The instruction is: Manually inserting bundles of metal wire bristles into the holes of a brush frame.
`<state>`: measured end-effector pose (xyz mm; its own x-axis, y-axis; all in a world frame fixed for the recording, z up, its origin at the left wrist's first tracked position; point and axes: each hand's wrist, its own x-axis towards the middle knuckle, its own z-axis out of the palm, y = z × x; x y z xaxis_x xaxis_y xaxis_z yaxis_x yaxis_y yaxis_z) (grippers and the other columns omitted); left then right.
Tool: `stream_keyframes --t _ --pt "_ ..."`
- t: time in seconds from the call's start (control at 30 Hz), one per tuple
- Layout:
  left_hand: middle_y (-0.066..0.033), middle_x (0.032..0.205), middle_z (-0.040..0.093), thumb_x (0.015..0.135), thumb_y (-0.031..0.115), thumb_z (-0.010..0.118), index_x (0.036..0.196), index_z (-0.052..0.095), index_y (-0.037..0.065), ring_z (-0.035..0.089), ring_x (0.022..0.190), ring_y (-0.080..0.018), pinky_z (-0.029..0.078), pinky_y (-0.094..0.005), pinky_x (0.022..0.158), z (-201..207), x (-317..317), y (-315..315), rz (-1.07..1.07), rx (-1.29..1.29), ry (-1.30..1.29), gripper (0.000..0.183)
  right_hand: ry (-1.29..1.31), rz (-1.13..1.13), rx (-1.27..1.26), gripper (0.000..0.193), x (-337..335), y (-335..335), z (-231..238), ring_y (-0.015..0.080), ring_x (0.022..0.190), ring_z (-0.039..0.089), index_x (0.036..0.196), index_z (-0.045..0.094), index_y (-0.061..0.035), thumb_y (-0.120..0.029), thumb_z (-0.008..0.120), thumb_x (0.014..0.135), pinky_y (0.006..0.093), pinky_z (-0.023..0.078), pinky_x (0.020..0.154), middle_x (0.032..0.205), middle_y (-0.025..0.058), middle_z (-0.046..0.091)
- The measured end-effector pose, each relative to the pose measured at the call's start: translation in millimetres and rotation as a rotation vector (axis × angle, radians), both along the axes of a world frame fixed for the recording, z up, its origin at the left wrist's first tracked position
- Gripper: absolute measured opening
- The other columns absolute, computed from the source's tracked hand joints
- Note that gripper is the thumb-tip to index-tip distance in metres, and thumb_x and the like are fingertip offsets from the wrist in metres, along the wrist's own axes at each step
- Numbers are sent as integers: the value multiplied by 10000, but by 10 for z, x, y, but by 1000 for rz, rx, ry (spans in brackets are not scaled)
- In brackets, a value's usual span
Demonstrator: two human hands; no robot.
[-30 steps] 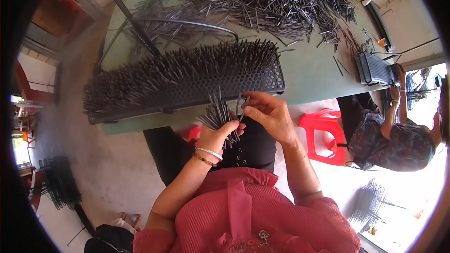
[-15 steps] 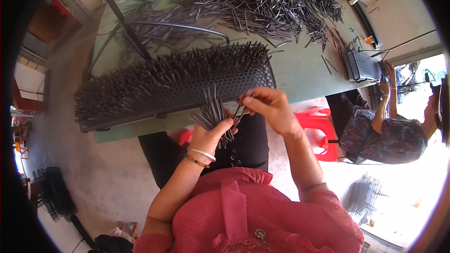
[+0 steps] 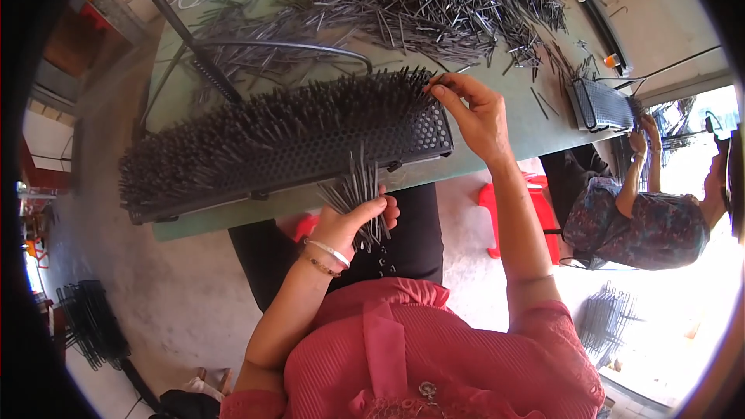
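Observation:
My left hand [image 3: 351,225] is closed around a bundle of thin dark sticks [image 3: 360,185], which fan out above and below the fist in front of my lap. Beyond it lies a long black perforated rack [image 3: 423,133], with sticks [image 3: 279,112] standing densely in most of its holes. Bare holes show along its near side and right end. My right hand [image 3: 479,112] is at the rack's far right corner, thumb and forefinger pinched on a thin dark stick [image 3: 436,85]. Fingertips and standing sticks hide most of that stick.
A large heap of loose dark sticks [image 3: 434,8] covers the far part of the green table [image 3: 497,120]. A bent black metal bar [image 3: 182,31] rises behind the rack. At right, another person [image 3: 636,221] handles a similar rack [image 3: 605,105]. A red stool [image 3: 490,209] stands beside me.
My right hand has moved up and away from the bundle to the rack's far right corner. My left hand keeps the bundle, slightly lower. The rack appears shifted slightly left in view.

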<state>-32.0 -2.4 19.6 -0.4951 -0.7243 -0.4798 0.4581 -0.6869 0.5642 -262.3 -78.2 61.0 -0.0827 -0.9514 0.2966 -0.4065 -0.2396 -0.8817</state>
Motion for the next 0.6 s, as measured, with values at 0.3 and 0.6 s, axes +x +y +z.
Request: stream_keyframes --t 0.3,0.6 --pt "-117 921 642 825 69 601 1049 571 -1 627 805 -200 517 -327 712 -121 45 15 -87 -49 -1 237 23 43 38 137 -18 -26 -142 61 794 585 953 652 16 -76 618 858 217 461 753 869 28 680" --pt "-124 965 631 835 68 579 1105 547 -6 628 832 -206 531 -350 736 -193 99 -4 -115 -52 -45 281 110 -70 -29 188 124 46 -208 64 765 581 991 651 2 -43 660 808 216 465 701 858 37 680"
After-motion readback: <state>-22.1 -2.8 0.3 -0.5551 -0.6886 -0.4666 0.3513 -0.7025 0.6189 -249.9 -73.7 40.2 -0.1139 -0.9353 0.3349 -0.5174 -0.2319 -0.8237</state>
